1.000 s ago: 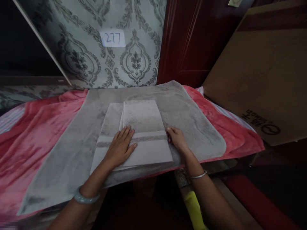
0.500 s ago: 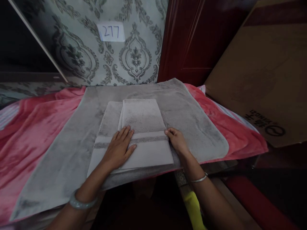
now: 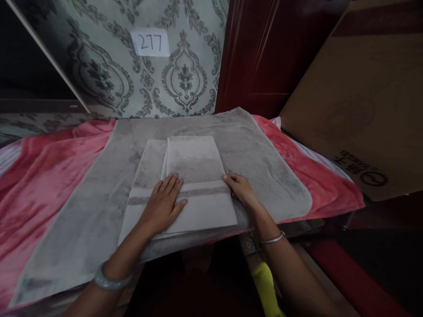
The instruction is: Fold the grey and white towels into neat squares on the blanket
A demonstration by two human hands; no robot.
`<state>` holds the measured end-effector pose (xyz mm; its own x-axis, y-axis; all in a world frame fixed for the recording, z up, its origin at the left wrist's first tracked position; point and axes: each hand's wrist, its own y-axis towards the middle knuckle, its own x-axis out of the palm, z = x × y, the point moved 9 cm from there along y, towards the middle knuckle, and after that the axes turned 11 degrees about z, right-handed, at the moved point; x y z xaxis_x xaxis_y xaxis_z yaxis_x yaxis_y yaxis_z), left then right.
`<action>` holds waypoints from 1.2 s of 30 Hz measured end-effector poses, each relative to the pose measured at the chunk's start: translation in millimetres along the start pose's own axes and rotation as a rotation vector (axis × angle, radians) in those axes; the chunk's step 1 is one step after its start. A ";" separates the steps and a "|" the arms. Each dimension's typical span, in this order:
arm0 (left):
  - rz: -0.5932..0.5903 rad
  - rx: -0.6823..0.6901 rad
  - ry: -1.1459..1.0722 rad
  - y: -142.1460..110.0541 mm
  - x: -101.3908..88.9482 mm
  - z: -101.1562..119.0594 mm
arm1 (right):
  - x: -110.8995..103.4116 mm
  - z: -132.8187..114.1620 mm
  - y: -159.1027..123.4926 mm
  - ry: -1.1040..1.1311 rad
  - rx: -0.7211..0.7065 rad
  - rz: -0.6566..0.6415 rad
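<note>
Towel [image 3: 201, 211] unmoved, I keep my left hand [image 3: 163, 202] spread flat and my right hand [image 3: 243, 190] pinching its edge, so the fold seems steady.

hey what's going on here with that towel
A person is handling a folded towel. Their left hand lies flat on it, and their right hand pinches its right edge near the band. A lower layer shows out to the left. The towel lies on a grey cloth over a red blanket.
</note>
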<state>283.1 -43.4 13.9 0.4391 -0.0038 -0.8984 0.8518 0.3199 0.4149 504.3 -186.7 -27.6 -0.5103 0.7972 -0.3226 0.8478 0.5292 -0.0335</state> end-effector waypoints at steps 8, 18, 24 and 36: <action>0.005 0.009 -0.007 -0.5 0.3 0.4 | -6.6 -2.3 4.1 0.045 -0.198 0.166; 0.000 0.006 0.030 -0.2 0.9 0.7 | -7.0 -1.9 1.7 0.117 -0.095 0.107; 0.009 0.008 0.025 0.2 3.3 -1.6 | -2.8 -1.1 -10.2 0.010 0.023 -0.157; 0.015 0.017 0.022 -0.1 0.9 -0.5 | -3.3 0.8 -11.8 0.165 -0.019 -0.056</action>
<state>283.3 -43.0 13.0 0.4451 0.0218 -0.8952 0.8501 0.3039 0.4301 496.1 -195.9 -26.9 -0.5747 0.8024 -0.1608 0.8154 0.5782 -0.0291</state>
